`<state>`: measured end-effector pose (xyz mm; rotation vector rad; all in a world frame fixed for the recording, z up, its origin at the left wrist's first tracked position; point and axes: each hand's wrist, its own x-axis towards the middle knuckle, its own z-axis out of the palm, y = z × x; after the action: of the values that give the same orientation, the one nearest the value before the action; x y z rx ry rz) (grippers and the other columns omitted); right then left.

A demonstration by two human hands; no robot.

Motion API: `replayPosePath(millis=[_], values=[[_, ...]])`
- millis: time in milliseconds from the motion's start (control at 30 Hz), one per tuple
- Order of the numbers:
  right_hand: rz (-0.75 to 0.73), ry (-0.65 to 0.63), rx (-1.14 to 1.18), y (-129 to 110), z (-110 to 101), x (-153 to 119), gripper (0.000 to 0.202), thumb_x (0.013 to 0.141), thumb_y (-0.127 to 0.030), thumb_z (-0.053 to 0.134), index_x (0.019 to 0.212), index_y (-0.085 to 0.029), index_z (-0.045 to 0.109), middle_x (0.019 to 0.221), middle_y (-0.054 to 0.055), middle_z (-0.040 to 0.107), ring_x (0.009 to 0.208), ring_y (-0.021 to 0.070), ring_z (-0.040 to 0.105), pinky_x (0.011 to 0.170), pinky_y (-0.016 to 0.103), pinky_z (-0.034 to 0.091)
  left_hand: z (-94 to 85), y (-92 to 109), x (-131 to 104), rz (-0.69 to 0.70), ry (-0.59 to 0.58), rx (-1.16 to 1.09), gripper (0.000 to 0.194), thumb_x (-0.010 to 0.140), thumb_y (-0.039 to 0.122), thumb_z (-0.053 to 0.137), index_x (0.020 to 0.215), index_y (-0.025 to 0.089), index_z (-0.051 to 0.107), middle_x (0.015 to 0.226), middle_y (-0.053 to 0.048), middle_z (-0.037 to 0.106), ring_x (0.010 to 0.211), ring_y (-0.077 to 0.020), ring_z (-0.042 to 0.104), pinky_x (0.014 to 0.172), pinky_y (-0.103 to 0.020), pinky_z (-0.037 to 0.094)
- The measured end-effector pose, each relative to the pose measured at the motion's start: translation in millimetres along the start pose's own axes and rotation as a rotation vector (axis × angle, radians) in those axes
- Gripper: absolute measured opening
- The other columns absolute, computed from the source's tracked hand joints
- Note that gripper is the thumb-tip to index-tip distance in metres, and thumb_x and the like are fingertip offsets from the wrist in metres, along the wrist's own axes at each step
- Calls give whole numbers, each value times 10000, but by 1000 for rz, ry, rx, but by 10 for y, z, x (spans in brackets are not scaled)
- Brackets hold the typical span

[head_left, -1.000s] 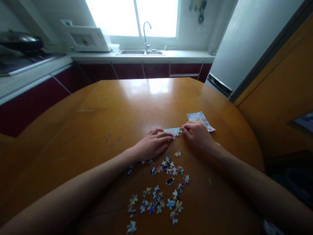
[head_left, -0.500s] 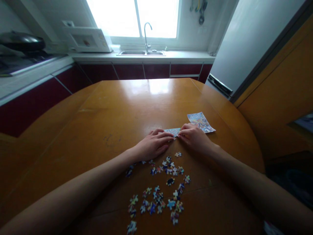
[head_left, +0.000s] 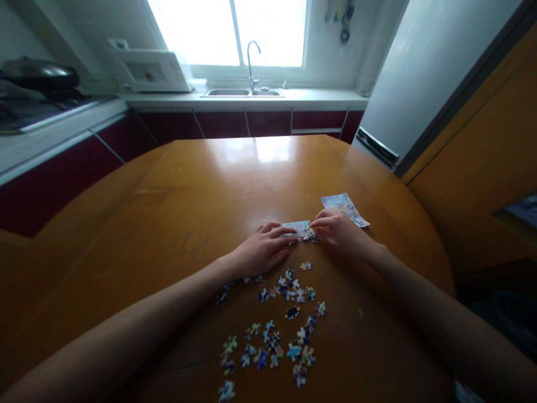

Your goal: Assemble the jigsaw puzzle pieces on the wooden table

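A partly joined jigsaw puzzle, pale blue along its far side, lies on the wooden table between my hands. My left hand rests flat with its fingers stretched out, the fingertips over the left part of the puzzle and hiding it. At the puzzle's right edge, my right hand has thumb and forefinger pinched on its corner; whether a separate piece sits between them is too small to see. Nearer to me, loose puzzle pieces are scattered, and a lone puzzle piece lies just below the hands.
A printed picture sheet lies behind my right hand. More loose pieces spread toward the table's near side. Beyond the round wooden table stand a counter with a sink, a microwave and a fridge.
My right hand has shifted slightly right and away from me, uncovering more of the joined puzzle's right end. My left hand stays in place.
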<state>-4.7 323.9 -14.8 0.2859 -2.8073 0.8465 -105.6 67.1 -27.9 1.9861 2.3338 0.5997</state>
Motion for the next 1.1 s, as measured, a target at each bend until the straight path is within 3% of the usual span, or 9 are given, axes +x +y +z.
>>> replayPosePath(millis=[133, 433, 767, 1100], values=[[-14, -57, -34, -18, 9, -8, 240, 925, -122, 588, 1047, -214, 772, 1022, 89, 676, 939, 208, 624, 861, 346, 495, -27, 13, 14, -12, -5, 23, 410, 1017, 324, 506, 1426, 349, 526, 1468, -30, 521, 1286, -282, 445, 1125, -506, 360], [37, -171, -36, -180, -59, -37, 179, 926, -145, 603, 886, -195, 771, 899, 68, 668, 792, 166, 612, 756, 292, 471, -23, -12, 46, -14, -50, 59, 453, 1016, 381, 509, 1468, 365, 484, 1476, -9, 526, 1256, -293, 443, 1123, -519, 353], [82, -88, -30, -104, 23, -24, 134, 883, -126, 642, 889, -177, 766, 862, 61, 687, 749, 169, 611, 727, 297, 453, -140, 11, 156, -4, -44, 21, 371, 1030, 370, 500, 1394, 337, 563, 1379, -29, 591, 1217, -253, 476, 1099, -470, 397], [176, -73, -48, -115, 96, 26, 76, 849, -110, 686, 840, -180, 656, 870, 47, 656, 831, 187, 595, 765, 306, 444, 41, -82, 354, 22, 44, 22, 307, 1037, 368, 482, 1300, 304, 628, 1306, -32, 635, 1175, -237, 511, 1069, -452, 417]])
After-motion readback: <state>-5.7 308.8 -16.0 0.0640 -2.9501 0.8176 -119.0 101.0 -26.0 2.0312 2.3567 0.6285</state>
